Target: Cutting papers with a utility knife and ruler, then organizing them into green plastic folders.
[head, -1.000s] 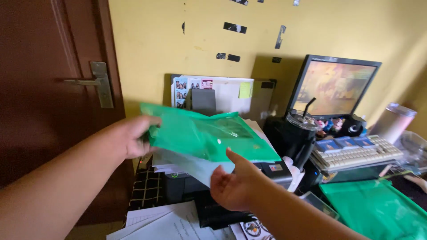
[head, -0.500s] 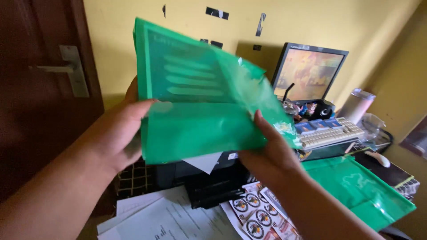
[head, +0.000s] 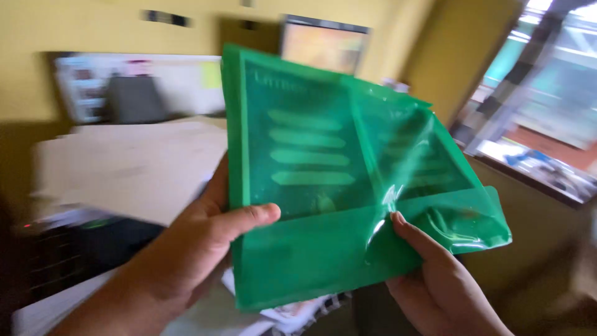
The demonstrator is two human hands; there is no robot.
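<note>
Folder (head: 323, 186): green, see-through plastic document folder, held up in front of the person, well above the desk.
Long axis: runs roughly top to bottom, leaning a little; the top edge points up toward the wall, the bottom edge down toward the person.
Face: the broad printed side is turned to the camera; pale bars show through the plastic.
Flap: a wide pocket band crosses the lower part; the right-hand portion is creased and bulges outward, glossy.
Left hand (head: 193, 249): closed on the folder's lower left edge, thumb pressed flat across the front, fingers hidden behind.
Right hand (head: 435, 280): pinching the lower right part, one fingertip visible on the front at the crease, the rest behind or below the plastic.
Papers (head: 137, 168): a pale stack behind the folder on the left, blurred.
Monitor (head: 323, 43): above the folder's top edge, against the yellow wall (head: 93, 31), blurred.
Window (head: 547, 112): far right, bright, well apart from the folder.
Sharpness: background smeared; small details there cannot be told.
</note>
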